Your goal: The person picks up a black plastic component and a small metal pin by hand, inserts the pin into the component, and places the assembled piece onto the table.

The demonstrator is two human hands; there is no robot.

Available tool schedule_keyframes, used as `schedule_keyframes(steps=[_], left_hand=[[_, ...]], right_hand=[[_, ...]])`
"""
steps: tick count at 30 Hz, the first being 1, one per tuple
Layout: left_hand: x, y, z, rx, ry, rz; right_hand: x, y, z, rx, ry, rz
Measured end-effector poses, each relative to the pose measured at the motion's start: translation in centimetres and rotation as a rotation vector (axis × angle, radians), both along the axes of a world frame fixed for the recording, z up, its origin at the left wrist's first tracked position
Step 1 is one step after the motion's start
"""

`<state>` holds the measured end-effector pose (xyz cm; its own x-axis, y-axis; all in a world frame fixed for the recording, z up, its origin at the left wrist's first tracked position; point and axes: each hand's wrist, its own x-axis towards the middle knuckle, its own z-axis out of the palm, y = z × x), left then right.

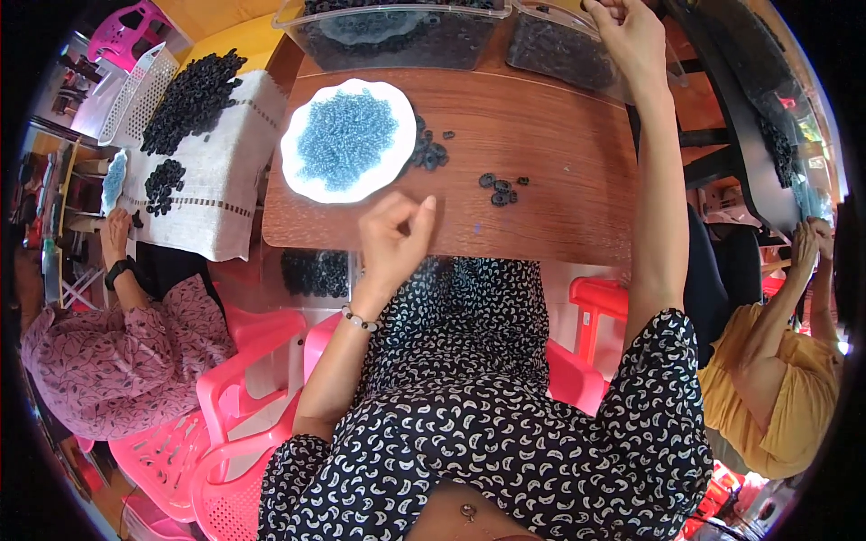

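Note:
My left hand (395,233) is at the near edge of the wooden table, just below the plate. Its fingers are curled in with the thumb against them; anything inside is hidden. My right arm reaches to the far right, where my right hand (634,41) is over a clear bin of black pieces (564,54). Its fingertips are pinched together at the picture's top edge, and what they hold cannot be made out. A white wavy-rimmed plate (408,135) bears a heap of small translucent blue pieces (347,135). Black ring-shaped pieces (431,151) lie beside it, with several more black rings (502,191) further right.
A large clear bin (397,54) stands at the table's back. On the left, a cloth-covered table (212,198) bears black piles (194,99) and a white basket (140,95). Co-workers sit on both sides, one in pink (126,379), one in yellow (776,388). Pink chairs (244,388) stand close.

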<state>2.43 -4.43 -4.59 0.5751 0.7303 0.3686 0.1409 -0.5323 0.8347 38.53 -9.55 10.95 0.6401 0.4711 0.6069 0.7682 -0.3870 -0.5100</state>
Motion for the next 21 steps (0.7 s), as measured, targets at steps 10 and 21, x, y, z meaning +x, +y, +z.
schedule_keyframes(steps=[10, 21], left_hand=[[-0.2, -0.2, 0.3, -0.029, -0.027, 0.037], [0.1, 0.0, -0.1, -0.008, -0.027, 0.034]], right_hand=[[-5.3, -0.7, -5.5, 0.139, -0.022, 0.350], [-13.2, -8.3, -10.6, -0.373, 0.130, 0.682]])
